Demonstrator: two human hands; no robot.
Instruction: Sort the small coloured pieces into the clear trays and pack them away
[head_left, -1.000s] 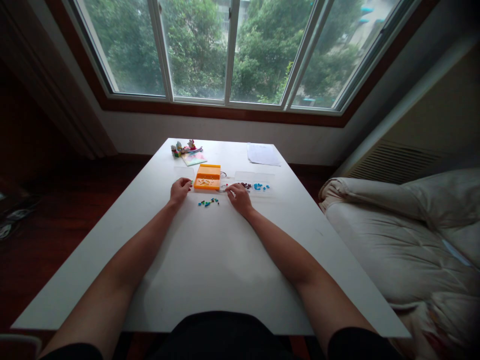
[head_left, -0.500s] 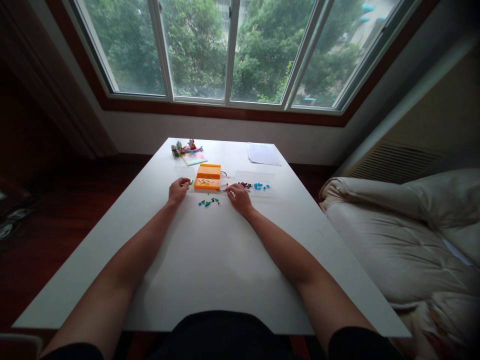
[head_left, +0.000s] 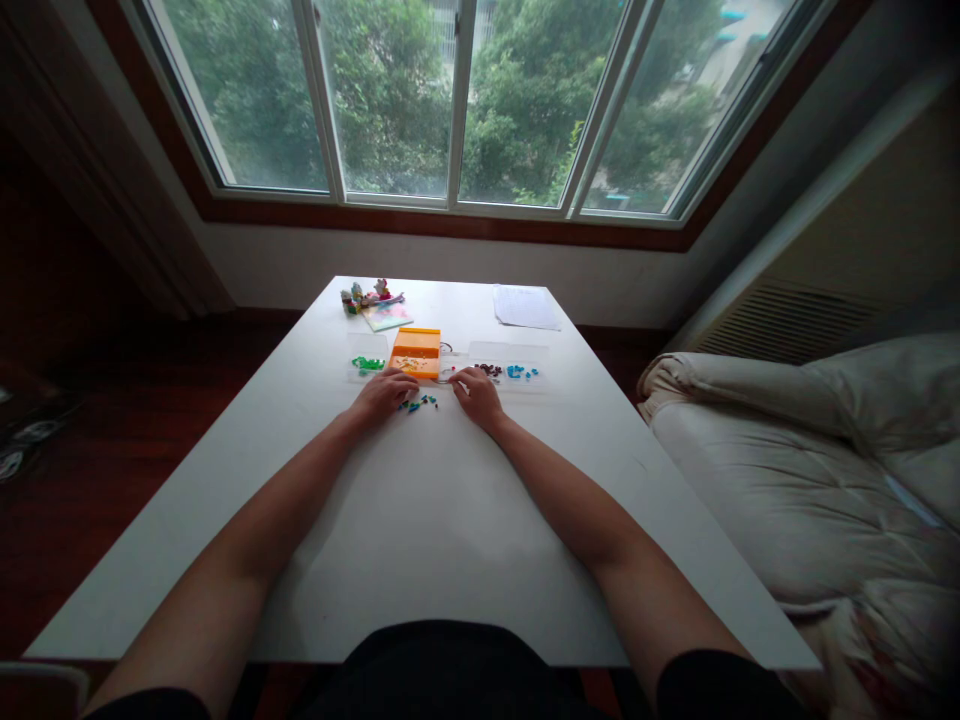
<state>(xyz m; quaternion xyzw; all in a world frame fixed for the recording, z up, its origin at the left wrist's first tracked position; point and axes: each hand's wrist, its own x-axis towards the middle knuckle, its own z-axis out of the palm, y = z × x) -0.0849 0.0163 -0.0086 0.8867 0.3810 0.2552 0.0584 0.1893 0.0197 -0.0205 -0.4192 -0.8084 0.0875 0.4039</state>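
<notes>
My left hand (head_left: 384, 393) rests on the white table (head_left: 420, 520) with curled fingers at a small heap of teal and green pieces (head_left: 420, 402). What its fingertips hold is too small to make out. My right hand (head_left: 475, 391) lies just right of that heap, fingers bent down onto the table. An orange tray (head_left: 417, 352) stands right behind both hands. Left of it a clear tray holds green pieces (head_left: 367, 363). Right of it a clear tray (head_left: 510, 366) holds blue and dark red pieces.
Small toy figures (head_left: 367, 293) and a coloured booklet (head_left: 387, 317) sit at the far left of the table, a sheet of paper (head_left: 525, 307) at the far right. A cushioned seat (head_left: 810, 470) is close on the right. Windows lie beyond.
My left hand has moved right, from the clear tray with green pieces to the loose heap in front of the orange tray. The green pieces now show. My right hand has stayed put.
</notes>
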